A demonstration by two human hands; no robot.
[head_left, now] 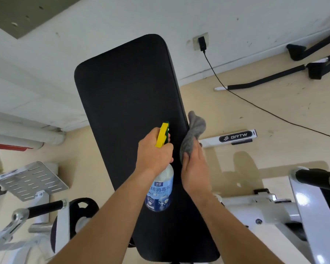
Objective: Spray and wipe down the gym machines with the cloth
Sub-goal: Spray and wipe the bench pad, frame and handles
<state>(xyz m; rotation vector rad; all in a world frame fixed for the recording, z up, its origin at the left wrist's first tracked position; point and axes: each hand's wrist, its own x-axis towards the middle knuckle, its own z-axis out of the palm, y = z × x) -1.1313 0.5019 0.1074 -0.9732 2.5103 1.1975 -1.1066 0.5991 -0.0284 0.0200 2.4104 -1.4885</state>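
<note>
Scuffed white wall (122, 18), beige floor (265, 119).

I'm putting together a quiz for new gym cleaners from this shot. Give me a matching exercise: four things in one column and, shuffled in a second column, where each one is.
Column one
1. spray bottle
2. cloth
3. charger
4. slotted metal plate

Column two
A. plugged into the wall socket
B. held by the right hand, at the right edge of the black pad
C. low on the left, apart from the black pad
D. gripped by the left hand, over the black pad

Pairs: 1-D, 2-B, 3-A, 4-C
</note>
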